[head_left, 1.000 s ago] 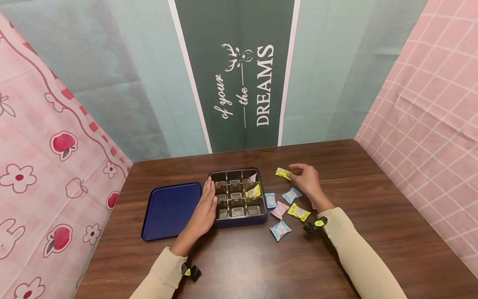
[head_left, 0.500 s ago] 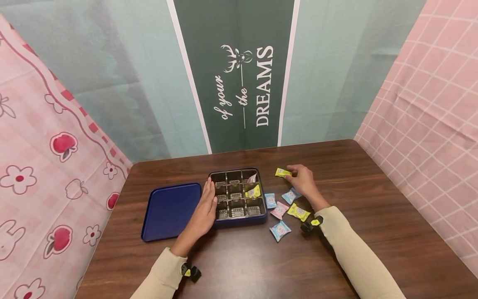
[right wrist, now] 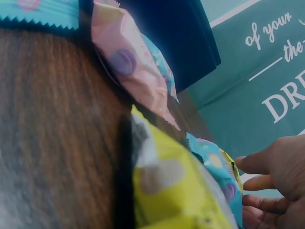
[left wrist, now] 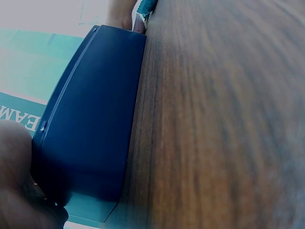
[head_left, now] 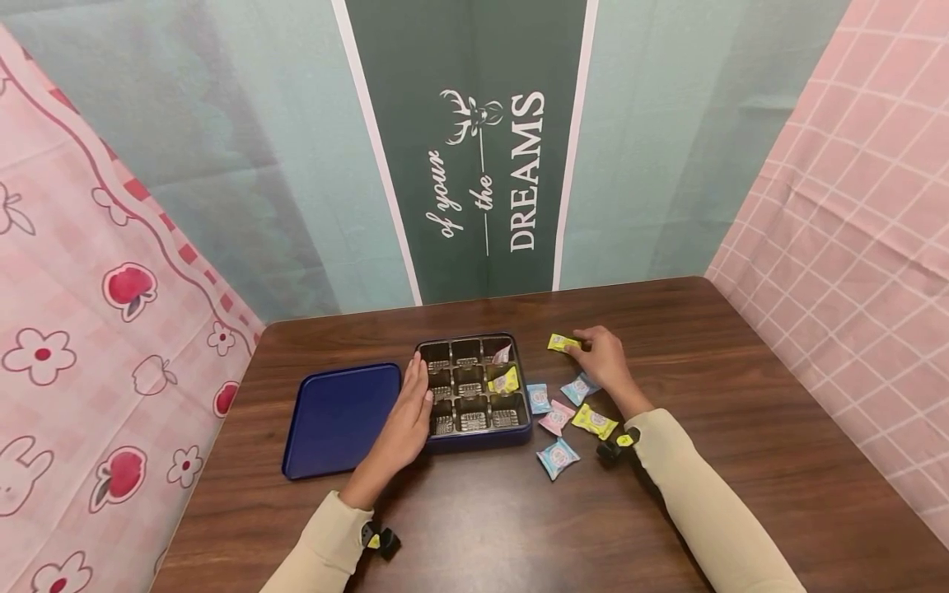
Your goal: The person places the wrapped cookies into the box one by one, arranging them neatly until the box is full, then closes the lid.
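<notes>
My left hand (head_left: 404, 416) lies with straight fingers along the left side of a dark blue box (head_left: 478, 442), whose wall also fills much of the left wrist view. A tray with compartments sits inside the box. In its right column, a pink wrapped candy (head_left: 502, 354) occupies the back compartment and a yellow wrapped candy (head_left: 504, 380) the middle one. Right of the box's back corner, my right hand (head_left: 604, 358) pinches the right end of another yellow wrapped candy (head_left: 560, 342), low over the table. In the right wrist view, nearer candies mostly hide that candy.
Between box and right forearm lie loose candies: a pink one (head_left: 556, 417), a yellow one (head_left: 595, 420), and blue ones, including the frontmost blue candy (head_left: 558, 457). Left of the box rests a blue lid (head_left: 341, 420). Curtains surround the brown table (head_left: 474, 527) at back and sides.
My right hand has shifted slightly left and its fingers have closed on the yellow candy's end. The left hand and box stay in place.
</notes>
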`<state>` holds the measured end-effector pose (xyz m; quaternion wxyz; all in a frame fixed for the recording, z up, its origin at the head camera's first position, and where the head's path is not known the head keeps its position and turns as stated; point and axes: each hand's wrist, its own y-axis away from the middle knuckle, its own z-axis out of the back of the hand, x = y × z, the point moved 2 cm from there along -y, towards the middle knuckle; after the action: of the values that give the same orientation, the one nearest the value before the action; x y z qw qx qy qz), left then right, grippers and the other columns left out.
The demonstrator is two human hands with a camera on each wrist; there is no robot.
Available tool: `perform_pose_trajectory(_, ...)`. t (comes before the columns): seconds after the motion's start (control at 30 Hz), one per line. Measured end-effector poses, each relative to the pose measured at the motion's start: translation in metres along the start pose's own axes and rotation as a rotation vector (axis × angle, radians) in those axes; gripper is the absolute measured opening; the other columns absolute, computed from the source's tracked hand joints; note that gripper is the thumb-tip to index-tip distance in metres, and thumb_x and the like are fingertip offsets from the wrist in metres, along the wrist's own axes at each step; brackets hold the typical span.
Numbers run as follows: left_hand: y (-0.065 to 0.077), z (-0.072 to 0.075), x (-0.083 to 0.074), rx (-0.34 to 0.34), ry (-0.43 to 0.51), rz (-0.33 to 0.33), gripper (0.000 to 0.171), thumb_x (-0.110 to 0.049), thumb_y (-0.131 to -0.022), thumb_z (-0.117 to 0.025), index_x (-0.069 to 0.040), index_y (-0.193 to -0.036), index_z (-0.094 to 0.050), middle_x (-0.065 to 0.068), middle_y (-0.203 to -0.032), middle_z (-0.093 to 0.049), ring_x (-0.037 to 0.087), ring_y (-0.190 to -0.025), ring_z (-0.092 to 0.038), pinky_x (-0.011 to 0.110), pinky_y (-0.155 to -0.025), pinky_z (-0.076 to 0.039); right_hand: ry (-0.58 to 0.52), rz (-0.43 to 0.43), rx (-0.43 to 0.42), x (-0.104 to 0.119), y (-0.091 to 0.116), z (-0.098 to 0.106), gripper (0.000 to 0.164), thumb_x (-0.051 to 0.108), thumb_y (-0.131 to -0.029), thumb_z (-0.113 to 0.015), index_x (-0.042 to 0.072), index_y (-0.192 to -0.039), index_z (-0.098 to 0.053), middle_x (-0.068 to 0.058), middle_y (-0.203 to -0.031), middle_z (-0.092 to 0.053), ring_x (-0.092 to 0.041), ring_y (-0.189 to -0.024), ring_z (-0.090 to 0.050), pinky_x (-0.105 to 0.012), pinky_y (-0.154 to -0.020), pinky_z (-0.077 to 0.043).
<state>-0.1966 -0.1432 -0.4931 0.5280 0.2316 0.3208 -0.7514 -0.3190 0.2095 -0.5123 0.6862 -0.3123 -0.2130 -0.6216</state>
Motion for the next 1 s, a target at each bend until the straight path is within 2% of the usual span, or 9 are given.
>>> perform_pose_trajectory(0.23, -0.0005, -0.0002, -0.0002, -0.001, 0.001, 0.001, 0.056, -0.010, -0.111, -0.037, 0.010, -0.157, -0.014, 0.020, -0.169, -0.003, 0.044, -0.153, -0.006, 0.061, -0.119, -0.014, 0.050, 0.055, -0.009, -0.0033, -0.0023, -0.0041, 0.038, 0.020, -0.095, -0.073, -0.006, -0.124, -0.070, -0.025, -0.115, -0.062, -0.038, -0.104, -0.057, -0.054, -0.090, -0.045)
perform_pose_trajectory(0.47, -0.0003, -0.0016, 0.0012, 0.006, -0.001, 0.008, 0.056, -0.010, -0.111, -0.036, 0.010, -0.157, -0.013, 0.020, -0.169, -0.002, 0.043, -0.153, -0.005, 0.061, -0.119, -0.014, 0.052, 0.019, 0.018, -0.0029, -0.0014, -0.0050, 0.030, 0.016, -0.093, -0.075, -0.003, -0.116, -0.073, -0.022, -0.112, -0.060, -0.035, -0.098, -0.054, -0.051, -0.086, -0.044)
perform_pose_trajectory(0.8, -0.0010, -0.0024, 0.0035, -0.001, 0.001, -0.002, 0.055, -0.010, -0.111, -0.036, 0.011, -0.157, -0.013, 0.021, -0.168, -0.003, 0.043, -0.153, -0.006, 0.061, -0.119, -0.015, -0.031, -0.022, 0.025, -0.0057, -0.0020, -0.0055, 0.035, 0.012, -0.090, -0.079, 0.000, -0.122, -0.070, -0.022, -0.111, -0.067, -0.034, -0.095, -0.059, -0.046, -0.080, -0.048)
perform_pose_trajectory(1.0, -0.0020, -0.0015, 0.0070, -0.021, 0.001, 0.013, 0.056, -0.010, -0.111, -0.036, 0.011, -0.157, -0.013, 0.022, -0.168, -0.005, 0.042, -0.153, -0.007, 0.061, -0.119, -0.015, -0.094, -0.035, 0.007, -0.0056, -0.0022, -0.0033, 0.029, 0.005, -0.092, -0.075, 0.000, -0.121, -0.073, -0.023, -0.114, -0.069, -0.034, -0.097, -0.062, -0.046, -0.081, -0.051)
